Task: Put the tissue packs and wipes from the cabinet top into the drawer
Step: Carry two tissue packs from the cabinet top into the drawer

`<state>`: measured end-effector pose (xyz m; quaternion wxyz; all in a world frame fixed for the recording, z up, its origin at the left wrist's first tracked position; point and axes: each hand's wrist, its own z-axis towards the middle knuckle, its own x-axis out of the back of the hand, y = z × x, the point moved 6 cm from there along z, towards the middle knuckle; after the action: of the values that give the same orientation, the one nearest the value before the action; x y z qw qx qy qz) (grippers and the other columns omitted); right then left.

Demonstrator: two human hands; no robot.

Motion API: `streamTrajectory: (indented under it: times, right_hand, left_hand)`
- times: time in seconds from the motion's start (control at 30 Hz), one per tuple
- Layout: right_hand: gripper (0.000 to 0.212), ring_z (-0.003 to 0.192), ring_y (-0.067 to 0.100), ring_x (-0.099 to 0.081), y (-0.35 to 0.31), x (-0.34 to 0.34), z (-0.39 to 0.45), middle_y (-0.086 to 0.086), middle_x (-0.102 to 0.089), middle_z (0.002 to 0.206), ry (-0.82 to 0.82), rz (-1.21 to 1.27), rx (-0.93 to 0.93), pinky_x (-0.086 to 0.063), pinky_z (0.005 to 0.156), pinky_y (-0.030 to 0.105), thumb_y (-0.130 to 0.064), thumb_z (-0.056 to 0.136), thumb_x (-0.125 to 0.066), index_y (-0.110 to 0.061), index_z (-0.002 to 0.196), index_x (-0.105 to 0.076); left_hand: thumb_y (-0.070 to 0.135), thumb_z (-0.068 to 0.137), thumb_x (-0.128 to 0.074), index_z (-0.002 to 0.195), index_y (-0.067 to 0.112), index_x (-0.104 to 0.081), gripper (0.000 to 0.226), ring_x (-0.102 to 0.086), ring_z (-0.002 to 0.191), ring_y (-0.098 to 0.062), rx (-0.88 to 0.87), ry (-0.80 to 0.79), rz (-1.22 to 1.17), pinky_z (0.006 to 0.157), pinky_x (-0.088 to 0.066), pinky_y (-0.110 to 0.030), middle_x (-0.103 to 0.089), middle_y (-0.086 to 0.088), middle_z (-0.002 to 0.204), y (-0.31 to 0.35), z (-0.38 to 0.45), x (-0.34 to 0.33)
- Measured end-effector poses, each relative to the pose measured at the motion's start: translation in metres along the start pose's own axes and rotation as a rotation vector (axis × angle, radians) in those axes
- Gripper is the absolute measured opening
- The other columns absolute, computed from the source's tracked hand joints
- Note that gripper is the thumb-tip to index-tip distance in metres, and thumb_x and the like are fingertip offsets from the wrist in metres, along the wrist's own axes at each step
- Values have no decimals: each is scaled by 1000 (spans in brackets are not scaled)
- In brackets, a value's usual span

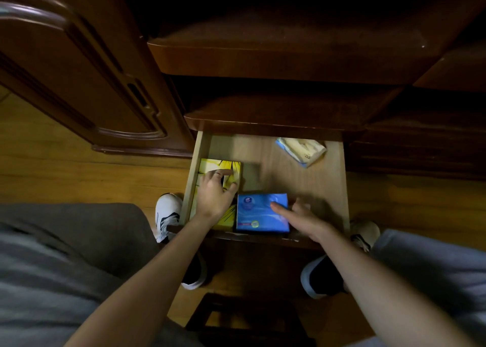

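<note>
Your left hand (pixel 215 194) lies spread flat on the yellow tissue pack (pixel 222 168) at the drawer's (pixel 339 189) left wall. Your right hand (pixel 302 216), fingers loosely open, touches the blue wipes pack (pixel 256 215) at the front edge. A pale pack (pixel 302 150) lies in the back right corner.

The open light-wood drawer (pixel 338 189) is left bare through its middle and right. The front left is taken by a yellow pack (pixel 223 168) and blue pack (pixel 259 212), the back right corner by a pale tissue pack (pixel 302 150).
</note>
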<state>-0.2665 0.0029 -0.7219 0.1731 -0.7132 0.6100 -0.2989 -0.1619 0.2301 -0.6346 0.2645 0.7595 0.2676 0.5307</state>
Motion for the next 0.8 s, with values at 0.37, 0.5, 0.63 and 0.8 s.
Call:
streamTrajectory:
  times: [0.37,0.5,0.63,0.8]
  right_hand:
    - [43,81,4,-60,-7,1,5,-11,-64,90,51,-334,55,-48,70,26,-67,76,-76,-31,91,-59]
    - [25,80,4,-68,-8,12,-2,-9,-74,100,-80,-310,20,-49,57,18,-56,84,-74,-35,97,-69]
    - [26,75,9,-67,-7,32,-10,-11,-75,99,-151,-341,-26,-51,65,26,-54,95,-61,-33,107,-71]
    - [24,84,12,-68,-28,68,-26,-4,-73,95,189,-243,57,-58,76,32,-34,103,-55,-22,120,-66]
  left_hand:
    - [55,90,-58,148,32,-43,65,-21,149,-19,-613,-269,671,124,-5,-52,-40,5,154,21,-8,-58]
    - [62,92,-50,149,33,-39,65,-46,138,-16,-520,-454,820,123,4,-50,-51,5,149,12,-7,-80]
    - [60,90,-56,147,30,-40,66,-47,138,-19,-503,-526,787,123,5,-46,-53,2,148,16,0,-80]
    - [61,90,-55,157,28,-21,83,-29,147,-21,-589,-563,749,123,0,-44,-37,-4,158,10,-7,-68]
